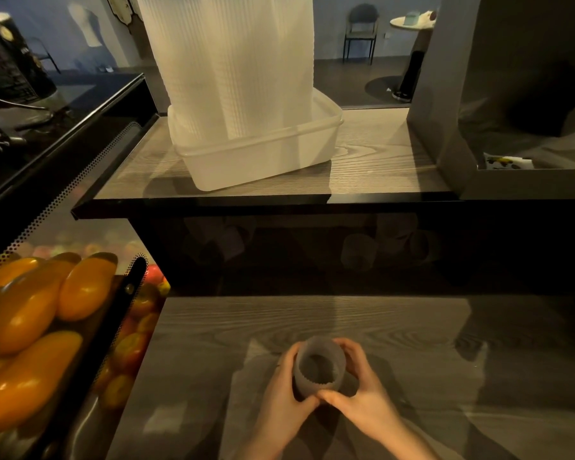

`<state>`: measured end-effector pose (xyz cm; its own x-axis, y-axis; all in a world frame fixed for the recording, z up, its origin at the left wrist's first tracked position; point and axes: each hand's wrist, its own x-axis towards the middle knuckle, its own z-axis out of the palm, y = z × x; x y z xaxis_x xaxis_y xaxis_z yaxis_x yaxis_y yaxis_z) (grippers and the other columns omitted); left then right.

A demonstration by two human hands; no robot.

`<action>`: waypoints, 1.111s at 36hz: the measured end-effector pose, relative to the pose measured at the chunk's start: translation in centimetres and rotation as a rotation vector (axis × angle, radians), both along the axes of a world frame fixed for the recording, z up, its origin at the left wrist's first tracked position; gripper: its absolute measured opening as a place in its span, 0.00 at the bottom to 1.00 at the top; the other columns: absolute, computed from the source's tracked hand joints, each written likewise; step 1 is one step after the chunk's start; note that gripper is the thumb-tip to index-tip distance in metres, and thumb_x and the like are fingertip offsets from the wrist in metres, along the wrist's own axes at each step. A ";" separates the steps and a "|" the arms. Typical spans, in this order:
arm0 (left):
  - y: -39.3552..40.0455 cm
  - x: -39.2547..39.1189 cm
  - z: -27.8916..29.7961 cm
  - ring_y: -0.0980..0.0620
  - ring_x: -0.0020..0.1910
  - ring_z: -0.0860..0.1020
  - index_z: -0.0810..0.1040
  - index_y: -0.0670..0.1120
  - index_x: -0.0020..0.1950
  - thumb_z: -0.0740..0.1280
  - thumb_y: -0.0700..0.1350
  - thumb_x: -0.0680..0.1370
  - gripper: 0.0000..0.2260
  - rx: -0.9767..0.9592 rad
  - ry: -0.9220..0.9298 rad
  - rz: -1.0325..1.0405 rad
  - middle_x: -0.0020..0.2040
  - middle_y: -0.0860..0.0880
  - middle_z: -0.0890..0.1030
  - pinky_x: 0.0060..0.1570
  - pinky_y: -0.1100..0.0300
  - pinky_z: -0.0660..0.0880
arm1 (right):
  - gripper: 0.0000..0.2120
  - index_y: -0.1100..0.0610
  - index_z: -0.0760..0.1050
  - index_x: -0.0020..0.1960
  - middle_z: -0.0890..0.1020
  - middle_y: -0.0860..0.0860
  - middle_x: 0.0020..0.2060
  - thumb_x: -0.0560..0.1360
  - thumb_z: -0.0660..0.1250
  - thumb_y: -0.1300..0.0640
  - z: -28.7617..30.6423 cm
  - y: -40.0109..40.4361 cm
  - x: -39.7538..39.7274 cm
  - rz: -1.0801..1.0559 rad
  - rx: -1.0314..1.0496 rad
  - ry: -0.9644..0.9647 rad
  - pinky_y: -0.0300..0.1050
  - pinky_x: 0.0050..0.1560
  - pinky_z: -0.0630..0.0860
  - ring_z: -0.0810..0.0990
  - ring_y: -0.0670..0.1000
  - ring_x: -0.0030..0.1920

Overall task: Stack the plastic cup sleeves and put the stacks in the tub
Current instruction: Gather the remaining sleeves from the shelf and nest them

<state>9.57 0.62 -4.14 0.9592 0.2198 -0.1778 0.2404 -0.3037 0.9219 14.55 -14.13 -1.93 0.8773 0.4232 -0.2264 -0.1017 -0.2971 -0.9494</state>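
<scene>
Both hands cupped a short stack of cup sleeves (pixel 319 368) low over the near counter (pixel 213 327). The left hand (pixel 284 390) curled round its left wall and the right hand (pixel 359 390) round its right, thumbs meeting at the near rim. The stack's open mouth faced the camera and its axis tilted away. The tub (pixel 263 154) sat straight ahead on the raised far shelf (pixel 379 167), already holding tall white stacks (pixel 226 61), so neither hand looked nearer.
</scene>
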 end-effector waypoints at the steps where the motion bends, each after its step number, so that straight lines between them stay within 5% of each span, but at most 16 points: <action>1: 0.1 0.0 0.1 0.60 0.65 0.69 0.64 0.66 0.62 0.75 0.55 0.62 0.33 -0.007 0.004 -0.009 0.63 0.61 0.71 0.67 0.51 0.68 | 0.34 0.40 0.65 0.60 0.74 0.37 0.57 0.62 0.77 0.59 0.0 0.0 0.0 0.002 -0.002 0.004 0.25 0.51 0.70 0.72 0.33 0.58; 7: 1.7 0.7 1.6 0.65 0.68 0.64 0.54 0.63 0.69 0.77 0.63 0.57 0.47 -0.024 0.100 -0.278 0.69 0.61 0.65 0.70 0.59 0.63 | 0.38 0.40 0.66 0.60 0.75 0.38 0.58 0.55 0.80 0.47 0.3 -0.5 0.9 0.064 -0.022 0.036 0.34 0.60 0.70 0.73 0.37 0.60; 10: 3.1 1.8 3.2 0.63 0.70 0.61 0.50 0.63 0.69 0.76 0.68 0.52 0.53 -0.013 0.172 -0.316 0.70 0.60 0.62 0.69 0.66 0.59 | 0.31 0.47 0.68 0.60 0.76 0.46 0.61 0.63 0.78 0.58 0.6 -0.7 2.0 0.044 0.075 0.054 0.44 0.67 0.68 0.73 0.44 0.63; 12: 3.9 3.1 4.4 0.62 0.70 0.60 0.52 0.66 0.69 0.74 0.71 0.51 0.51 -0.011 0.160 -0.294 0.71 0.60 0.62 0.68 0.65 0.59 | 0.25 0.48 0.68 0.59 0.75 0.46 0.61 0.67 0.73 0.62 0.9 -0.9 3.0 -0.008 0.137 0.067 0.40 0.65 0.69 0.73 0.46 0.64; 16: 4.5 6.6 6.5 0.58 0.72 0.59 0.57 0.65 0.68 0.65 0.76 0.57 0.43 -0.030 0.110 -0.257 0.74 0.56 0.60 0.71 0.55 0.61 | 0.25 0.47 0.68 0.61 0.73 0.41 0.60 0.66 0.70 0.52 1.8 -1.3 5.9 -0.089 0.159 0.022 0.29 0.58 0.71 0.72 0.40 0.62; 22: 3.7 12.0 6.5 0.51 0.73 0.58 0.56 0.54 0.74 0.65 0.57 0.74 0.32 -0.007 0.160 -0.238 0.75 0.48 0.58 0.66 0.57 0.63 | 0.27 0.52 0.63 0.67 0.69 0.46 0.59 0.72 0.70 0.51 1.4 -1.3 11.6 -0.305 0.011 -0.030 0.43 0.59 0.69 0.69 0.46 0.60; 28: 2.3 16.6 5.9 0.50 0.72 0.62 0.57 0.45 0.75 0.64 0.50 0.78 0.29 0.110 0.234 -0.206 0.73 0.45 0.63 0.58 0.67 0.59 | 0.30 0.58 0.64 0.69 0.76 0.51 0.56 0.72 0.71 0.52 1.1 -0.9 16.4 -0.432 -0.129 -0.004 0.42 0.55 0.69 0.74 0.53 0.61; 33: 1.3 19.1 5.8 0.45 0.69 0.67 0.53 0.50 0.76 0.62 0.48 0.79 0.28 0.173 0.349 -0.243 0.71 0.43 0.66 0.62 0.62 0.65 | 0.36 0.58 0.58 0.74 0.70 0.58 0.68 0.72 0.71 0.50 1.0 -0.2 19.4 -0.478 -0.152 0.164 0.49 0.67 0.66 0.68 0.59 0.67; 40: -0.1 21.3 5.6 0.44 0.69 0.65 0.53 0.58 0.75 0.60 0.47 0.79 0.27 0.151 0.437 -0.235 0.72 0.43 0.63 0.65 0.55 0.63 | 0.37 0.60 0.57 0.73 0.68 0.61 0.68 0.71 0.72 0.55 1.3 0.2 21.5 -0.503 -0.187 0.122 0.55 0.68 0.65 0.68 0.61 0.67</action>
